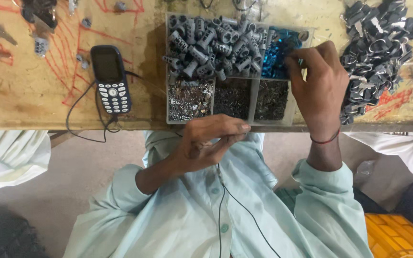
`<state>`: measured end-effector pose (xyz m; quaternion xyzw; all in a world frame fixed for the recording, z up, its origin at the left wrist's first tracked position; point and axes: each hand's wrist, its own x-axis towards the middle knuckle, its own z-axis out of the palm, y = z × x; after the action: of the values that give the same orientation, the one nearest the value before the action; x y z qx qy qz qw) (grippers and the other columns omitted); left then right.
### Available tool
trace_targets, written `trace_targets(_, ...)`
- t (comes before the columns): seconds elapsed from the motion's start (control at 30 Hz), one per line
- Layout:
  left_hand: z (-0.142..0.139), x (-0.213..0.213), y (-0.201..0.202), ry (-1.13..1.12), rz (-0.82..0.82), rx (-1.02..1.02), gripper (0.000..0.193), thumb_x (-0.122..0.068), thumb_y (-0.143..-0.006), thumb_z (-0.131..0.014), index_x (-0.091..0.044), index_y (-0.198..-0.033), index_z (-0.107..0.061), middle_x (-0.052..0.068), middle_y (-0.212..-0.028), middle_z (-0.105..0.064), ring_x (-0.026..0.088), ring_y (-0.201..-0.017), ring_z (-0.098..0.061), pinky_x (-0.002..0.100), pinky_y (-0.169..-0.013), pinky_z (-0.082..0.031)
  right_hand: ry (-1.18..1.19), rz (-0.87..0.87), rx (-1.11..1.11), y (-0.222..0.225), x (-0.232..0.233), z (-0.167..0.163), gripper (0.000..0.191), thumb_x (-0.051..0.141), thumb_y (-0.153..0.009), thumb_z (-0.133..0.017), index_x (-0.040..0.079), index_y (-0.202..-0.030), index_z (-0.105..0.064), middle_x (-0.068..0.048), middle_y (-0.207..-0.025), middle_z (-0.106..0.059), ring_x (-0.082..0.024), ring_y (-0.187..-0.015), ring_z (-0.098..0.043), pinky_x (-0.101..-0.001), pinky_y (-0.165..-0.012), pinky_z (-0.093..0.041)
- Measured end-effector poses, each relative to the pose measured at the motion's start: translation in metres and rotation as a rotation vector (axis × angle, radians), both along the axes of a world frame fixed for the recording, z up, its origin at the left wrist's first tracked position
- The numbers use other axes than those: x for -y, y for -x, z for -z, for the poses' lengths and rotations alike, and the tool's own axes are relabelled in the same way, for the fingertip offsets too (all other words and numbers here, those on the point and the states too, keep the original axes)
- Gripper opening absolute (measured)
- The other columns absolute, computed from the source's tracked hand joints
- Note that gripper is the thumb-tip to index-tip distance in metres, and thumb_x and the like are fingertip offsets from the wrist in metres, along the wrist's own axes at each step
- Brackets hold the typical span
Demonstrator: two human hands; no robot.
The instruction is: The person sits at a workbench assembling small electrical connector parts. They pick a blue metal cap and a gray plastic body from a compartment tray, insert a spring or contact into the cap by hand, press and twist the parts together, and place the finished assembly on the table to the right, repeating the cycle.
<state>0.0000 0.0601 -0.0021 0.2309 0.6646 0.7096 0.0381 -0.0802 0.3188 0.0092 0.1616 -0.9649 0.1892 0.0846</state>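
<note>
Your right hand [317, 88] pinches at the blue pieces [277, 52] in the divided tray [292, 112] — your left hand [211, 141] curls shut, fingertips pressed together, its contents hidden.

Pale mint button shirt [201, 224], rolled sleeves, red wrist thread [324, 141], thin black earphone cable [244, 210].
</note>
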Motion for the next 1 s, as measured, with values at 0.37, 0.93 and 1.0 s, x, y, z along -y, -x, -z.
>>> trace_targets(0.37, 0.006, -0.002, 0.015, 0.045, -0.004, -0.048, 0.02, 0.011, -0.092, -0.071, -0.002, -0.106, -0.065, 0.011, -0.112, -0.074, 0.025, -0.103, -0.075, 0.033, -0.086, -0.063, 1.229, 0.209, 0.67, -0.009, -0.008, -0.01, 0.017, -0.001, -0.108, -0.057, 0.006, -0.123, -0.058, -0.007, -0.097, -0.065, -0.012, -0.078, -0.061, -0.0242, -0.07, -0.05)
trace_targets(0.93, -0.007, 0.007, 0.022, 0.477, 0.032, -0.509, 0.024, -0.007, -0.092, -0.073, -0.004, -0.115, -0.066, 0.014, -0.131, -0.065, 0.03, -0.122, -0.066, 0.037, -0.093, -0.06, 1.117, -0.022, 0.889, -0.073, 0.013, -0.014, 0.017, -0.009, -0.099, -0.062, -0.007, -0.113, -0.07, -0.013, -0.107, -0.07, -0.018, -0.091, -0.071, -0.03, -0.08, -0.06)
trace_targets(1.0, -0.009, 0.006, 0.021, 0.473, 0.04, -0.522, 0.02, -0.007, -0.095, -0.073, -0.005, -0.114, -0.066, 0.012, -0.131, -0.065, 0.027, -0.123, -0.066, 0.036, -0.091, -0.06, 1.115, 0.083, 0.934, -0.072, 0.016, -0.016, 0.016, -0.006, -0.099, -0.061, -0.007, -0.113, -0.068, -0.013, -0.101, -0.072, -0.018, -0.085, -0.072, -0.0299, -0.076, -0.06)
